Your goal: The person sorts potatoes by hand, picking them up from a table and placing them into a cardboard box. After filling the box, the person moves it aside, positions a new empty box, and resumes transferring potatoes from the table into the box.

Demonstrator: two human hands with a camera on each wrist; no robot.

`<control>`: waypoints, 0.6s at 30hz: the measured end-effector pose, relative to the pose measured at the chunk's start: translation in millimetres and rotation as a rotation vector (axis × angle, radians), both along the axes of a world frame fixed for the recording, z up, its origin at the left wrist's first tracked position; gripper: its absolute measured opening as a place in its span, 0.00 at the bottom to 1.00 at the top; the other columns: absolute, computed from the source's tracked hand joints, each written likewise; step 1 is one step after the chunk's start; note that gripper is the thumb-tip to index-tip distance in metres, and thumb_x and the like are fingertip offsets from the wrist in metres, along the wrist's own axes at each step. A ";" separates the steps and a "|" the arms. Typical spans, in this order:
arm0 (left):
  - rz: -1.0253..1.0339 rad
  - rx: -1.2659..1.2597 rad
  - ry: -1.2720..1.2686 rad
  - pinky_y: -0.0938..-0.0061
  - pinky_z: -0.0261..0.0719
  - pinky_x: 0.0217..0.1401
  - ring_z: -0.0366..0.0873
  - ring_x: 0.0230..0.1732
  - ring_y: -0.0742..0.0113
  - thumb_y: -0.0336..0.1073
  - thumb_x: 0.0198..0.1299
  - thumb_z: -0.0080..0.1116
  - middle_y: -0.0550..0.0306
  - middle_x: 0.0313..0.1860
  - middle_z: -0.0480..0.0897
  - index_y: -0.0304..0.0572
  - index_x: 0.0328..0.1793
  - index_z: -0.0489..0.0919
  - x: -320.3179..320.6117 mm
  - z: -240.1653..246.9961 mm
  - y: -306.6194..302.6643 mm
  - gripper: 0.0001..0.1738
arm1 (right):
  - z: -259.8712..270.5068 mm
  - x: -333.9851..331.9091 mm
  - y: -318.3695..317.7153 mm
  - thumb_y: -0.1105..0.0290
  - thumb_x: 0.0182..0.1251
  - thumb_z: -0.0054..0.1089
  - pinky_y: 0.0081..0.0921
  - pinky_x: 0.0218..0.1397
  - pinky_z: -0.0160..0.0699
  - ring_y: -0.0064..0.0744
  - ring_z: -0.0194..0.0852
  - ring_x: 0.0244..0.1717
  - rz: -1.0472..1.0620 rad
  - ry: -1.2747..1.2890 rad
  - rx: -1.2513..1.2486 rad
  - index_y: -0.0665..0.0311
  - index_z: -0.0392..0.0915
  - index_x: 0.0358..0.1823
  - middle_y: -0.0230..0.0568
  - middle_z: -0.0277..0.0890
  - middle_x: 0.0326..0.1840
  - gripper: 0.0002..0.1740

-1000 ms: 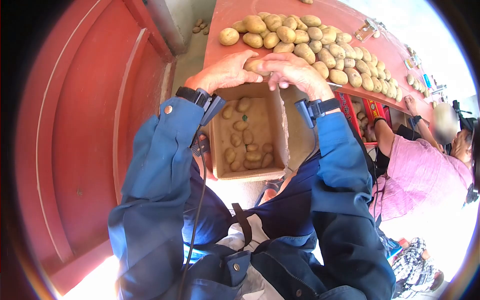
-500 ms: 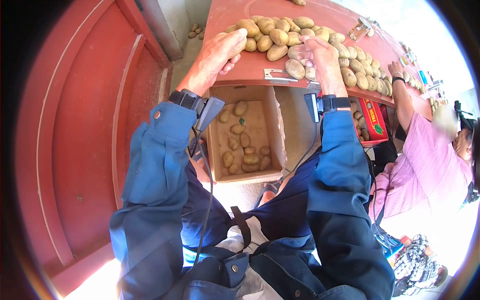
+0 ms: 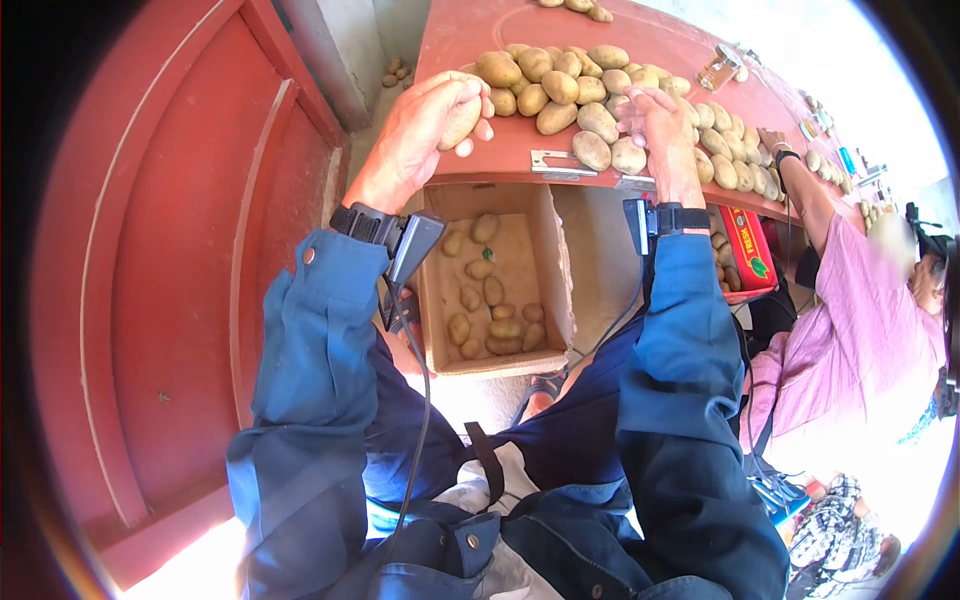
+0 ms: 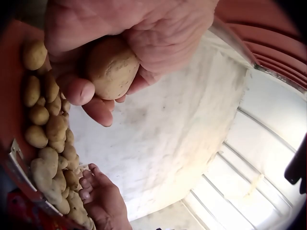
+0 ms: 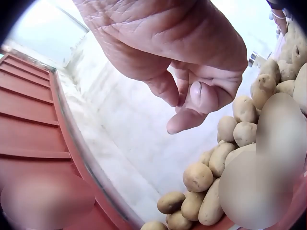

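In the head view, my left hand (image 3: 430, 128) is raised at the near left corner of the red table, its fingers curled round a potato (image 3: 461, 124). The left wrist view shows this brown potato (image 4: 114, 69) gripped between fingers and palm. My right hand (image 3: 662, 135) hovers at the near side of the potato pile (image 3: 560, 87), beside two potatoes at the table edge. In the right wrist view, the right hand's (image 5: 192, 91) fingers bend loosely with nothing between them. Below the table edge stands an open cardboard box (image 3: 566, 300) with several potatoes on its bottom.
Metal hasps (image 3: 560, 163) lie along the edge of the red table (image 3: 480, 160). A red printed carton (image 3: 750, 250) of potatoes stands at right, near another person in a pink shirt (image 3: 840, 330) reaching onto the table. A glass jar (image 3: 718, 70) sits behind the pile. A red door (image 3: 170, 250) flanks the left.
Both hands were together at one potato over the box; they have since parted. The left hand carried the potato leftward, while the right moved right to the pile.
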State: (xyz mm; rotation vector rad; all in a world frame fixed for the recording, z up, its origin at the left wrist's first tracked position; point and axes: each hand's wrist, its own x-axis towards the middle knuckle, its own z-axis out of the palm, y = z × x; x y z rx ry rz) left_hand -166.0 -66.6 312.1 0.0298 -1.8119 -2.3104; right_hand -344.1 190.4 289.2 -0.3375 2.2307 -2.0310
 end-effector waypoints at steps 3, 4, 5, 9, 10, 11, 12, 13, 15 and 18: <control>-0.043 -0.042 -0.042 0.78 0.70 0.29 0.78 0.33 0.71 0.46 0.78 0.51 0.59 0.36 0.81 0.41 0.45 0.79 0.0 -1.7 -2.4 0.16 | 1.9 -1.7 -0.6 0.63 0.75 0.60 0.19 0.29 0.67 0.22 0.82 0.28 -0.016 -0.004 0.017 0.67 0.83 0.55 0.39 0.88 0.37 0.16; -0.063 -0.054 -0.058 0.78 0.71 0.28 0.78 0.32 0.71 0.46 0.79 0.50 0.59 0.35 0.80 0.41 0.44 0.79 -0.8 -0.9 -0.7 0.17 | 1.2 -4.7 -0.2 0.64 0.75 0.60 0.19 0.28 0.67 0.22 0.82 0.28 -0.018 -0.004 0.013 0.67 0.84 0.55 0.39 0.88 0.37 0.16; -0.082 -0.067 -0.073 0.78 0.71 0.28 0.78 0.32 0.71 0.47 0.79 0.50 0.59 0.34 0.80 0.42 0.44 0.79 0.6 -0.7 1.1 0.17 | 0.9 -5.7 0.4 0.64 0.75 0.60 0.19 0.28 0.67 0.22 0.82 0.28 -0.021 -0.002 0.010 0.67 0.84 0.54 0.39 0.88 0.37 0.15; -0.159 -0.164 -0.176 0.78 0.71 0.27 0.77 0.29 0.73 0.49 0.79 0.50 0.61 0.32 0.80 0.44 0.41 0.78 3.5 -2.9 6.4 0.19 | 5.4 -10.3 10.5 0.67 0.74 0.61 0.18 0.25 0.67 0.24 0.83 0.28 -0.061 0.002 -0.088 0.68 0.85 0.52 0.41 0.88 0.37 0.13; -0.172 -0.195 -0.199 0.78 0.71 0.27 0.77 0.29 0.74 0.50 0.79 0.50 0.62 0.32 0.80 0.44 0.41 0.78 5.5 -3.6 8.1 0.19 | 7.6 -9.5 12.3 0.68 0.74 0.62 0.17 0.24 0.67 0.25 0.83 0.28 -0.091 0.005 -0.094 0.68 0.85 0.52 0.42 0.88 0.36 0.13; -0.186 -0.225 -0.222 0.78 0.72 0.27 0.77 0.29 0.74 0.50 0.79 0.50 0.63 0.31 0.80 0.44 0.40 0.78 8.0 -4.8 9.9 0.19 | 9.6 -8.3 14.3 0.68 0.74 0.62 0.17 0.23 0.67 0.26 0.84 0.27 -0.121 0.009 -0.098 0.69 0.85 0.51 0.43 0.88 0.36 0.13; -0.200 -0.256 -0.247 0.78 0.72 0.27 0.77 0.29 0.74 0.50 0.79 0.50 0.63 0.31 0.80 0.44 0.40 0.78 9.0 -5.5 11.9 0.20 | 10.5 -9.3 18.0 0.68 0.73 0.62 0.17 0.23 0.66 0.26 0.84 0.27 -0.105 0.012 -0.123 0.70 0.84 0.52 0.45 0.88 0.36 0.13; -0.210 -0.289 -0.269 0.78 0.72 0.27 0.78 0.30 0.74 0.50 0.79 0.50 0.64 0.31 0.79 0.44 0.40 0.78 8.6 -7.5 13.7 0.20 | 9.3 -11.6 21.1 0.69 0.73 0.62 0.17 0.23 0.66 0.26 0.84 0.27 -0.112 0.014 -0.123 0.70 0.84 0.52 0.45 0.88 0.36 0.13; -0.230 -0.355 -0.315 0.78 0.73 0.28 0.78 0.30 0.74 0.51 0.79 0.49 0.64 0.31 0.79 0.44 0.40 0.78 7.0 -13.1 16.1 0.20 | 9.2 -15.3 24.4 0.69 0.73 0.62 0.17 0.22 0.66 0.27 0.85 0.27 -0.125 0.015 -0.124 0.70 0.83 0.53 0.45 0.88 0.36 0.14; -0.334 -0.390 -0.313 0.79 0.75 0.31 0.80 0.33 0.74 0.50 0.80 0.48 0.64 0.32 0.80 0.44 0.41 0.79 9.1 -16.0 17.7 0.20 | 10.2 -15.4 29.2 0.69 0.73 0.62 0.18 0.22 0.66 0.27 0.85 0.26 -0.137 0.015 -0.098 0.70 0.83 0.53 0.46 0.88 0.36 0.14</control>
